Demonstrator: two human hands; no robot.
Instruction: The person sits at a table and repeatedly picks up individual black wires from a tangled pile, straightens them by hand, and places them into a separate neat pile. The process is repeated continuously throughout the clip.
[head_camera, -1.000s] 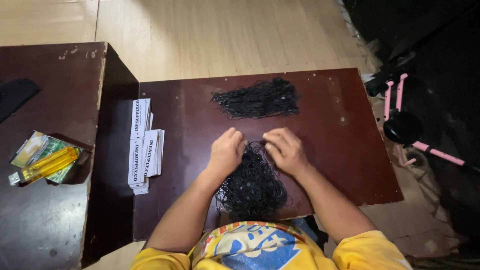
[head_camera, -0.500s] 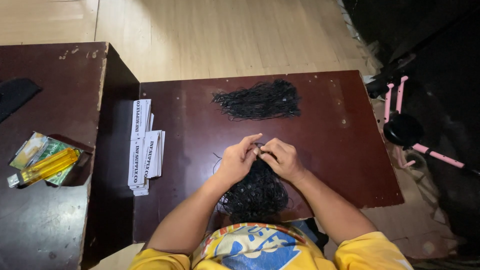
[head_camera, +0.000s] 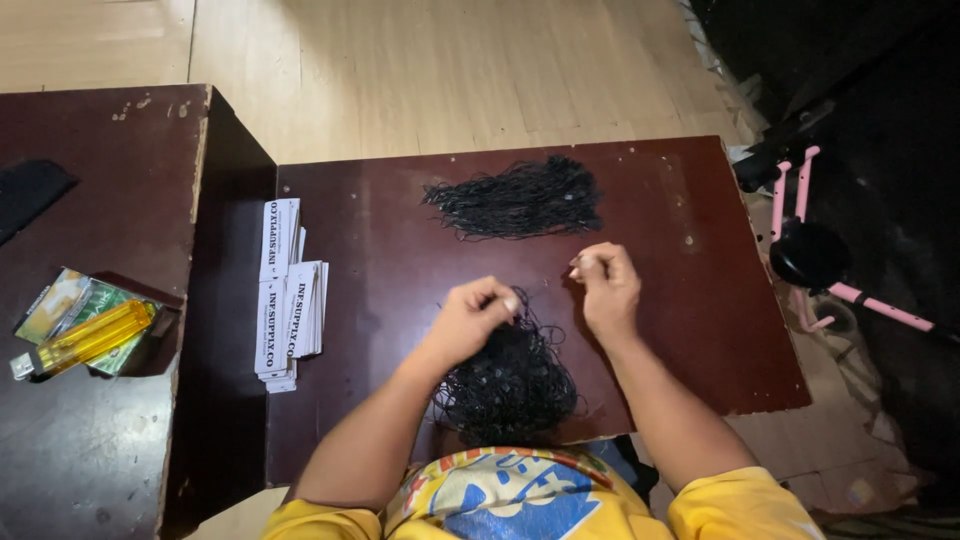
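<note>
A tangled heap of thin black strings (head_camera: 508, 385) lies at the near edge of the dark red-brown table (head_camera: 400, 250). My left hand (head_camera: 468, 320) pinches into the top of that heap. My right hand (head_camera: 605, 285) is lifted a little to the right, fingers closed on a thin black strand drawn out of the heap. A second, flatter bundle of black strings (head_camera: 520, 198) lies farther back on the table, apart from both hands.
Stacks of white paper tags (head_camera: 288, 293) lie on the table's left side. A taller dark table (head_camera: 90, 430) at left holds a yellow lighter (head_camera: 85, 340) on small packets. A pink and black frame (head_camera: 820, 255) stands on the floor at right.
My hands were together over the near heap; now they have parted, the right hand moving right and away with a strand, the left staying on the heap.
</note>
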